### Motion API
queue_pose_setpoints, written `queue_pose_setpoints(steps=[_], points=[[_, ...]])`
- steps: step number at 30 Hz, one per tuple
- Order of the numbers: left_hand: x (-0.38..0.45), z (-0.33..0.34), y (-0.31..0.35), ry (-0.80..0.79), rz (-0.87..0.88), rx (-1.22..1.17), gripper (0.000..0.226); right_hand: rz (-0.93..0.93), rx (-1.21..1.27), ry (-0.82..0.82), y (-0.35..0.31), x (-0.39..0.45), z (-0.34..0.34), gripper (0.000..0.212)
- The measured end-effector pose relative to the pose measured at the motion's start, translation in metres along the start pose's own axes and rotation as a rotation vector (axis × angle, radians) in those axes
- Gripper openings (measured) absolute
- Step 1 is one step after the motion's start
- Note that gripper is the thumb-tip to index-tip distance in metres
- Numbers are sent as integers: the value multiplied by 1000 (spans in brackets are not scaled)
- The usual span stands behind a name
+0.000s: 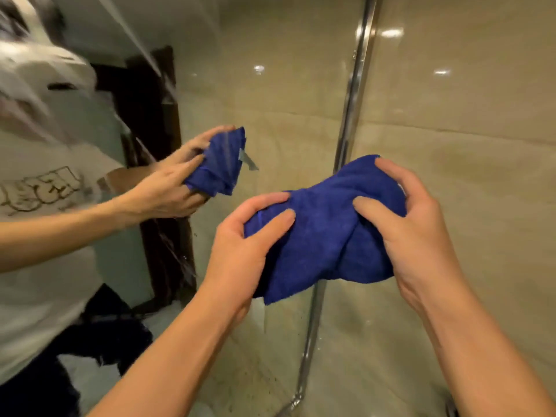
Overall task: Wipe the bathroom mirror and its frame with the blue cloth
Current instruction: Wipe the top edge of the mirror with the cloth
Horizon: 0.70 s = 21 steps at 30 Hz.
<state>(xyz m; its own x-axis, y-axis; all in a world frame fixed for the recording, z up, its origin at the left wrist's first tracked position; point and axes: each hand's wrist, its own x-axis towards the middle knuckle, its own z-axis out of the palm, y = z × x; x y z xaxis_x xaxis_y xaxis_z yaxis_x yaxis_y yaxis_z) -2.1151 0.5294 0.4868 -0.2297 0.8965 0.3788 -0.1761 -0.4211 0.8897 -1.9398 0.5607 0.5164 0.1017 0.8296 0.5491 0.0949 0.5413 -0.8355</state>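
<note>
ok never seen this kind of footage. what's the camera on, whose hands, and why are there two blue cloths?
There is no robot here: the one picture comes from a wide-angle camera worn on a person's head, looking forward and down at their own bare hands. The left hand and the right hand both grip one bunched blue cloth, held in the air in front of the mirror, not yet touching it. The second cloth at left is only the reflection, along with the person's light shirt. The shiny metal strip is the mirror's frame; beige wall tiles lie beyond it.
</note>
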Motion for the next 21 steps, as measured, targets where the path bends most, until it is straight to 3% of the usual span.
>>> queue_pose_setpoints(steps=[3, 8, 12, 17, 21], points=[[5, -9, 31, 56, 191, 174, 22, -116, -4, -3, -16, 8, 19, 48], [12, -26, 83, 118, 377, 362, 41, -292, -8, 51, -50, 22, 50, 29], [18, -35, 134, 224, 535, 517, 42, -347, 61, 89, -85, 36, 71, 14], [17, -43, 197, 319, 634, 582, 41, -447, 194, 48, -143, 53, 99, 14], [11, -57, 264, 413, 730, 655, 40, -509, 338, -19, -200, 56, 122, 28]])
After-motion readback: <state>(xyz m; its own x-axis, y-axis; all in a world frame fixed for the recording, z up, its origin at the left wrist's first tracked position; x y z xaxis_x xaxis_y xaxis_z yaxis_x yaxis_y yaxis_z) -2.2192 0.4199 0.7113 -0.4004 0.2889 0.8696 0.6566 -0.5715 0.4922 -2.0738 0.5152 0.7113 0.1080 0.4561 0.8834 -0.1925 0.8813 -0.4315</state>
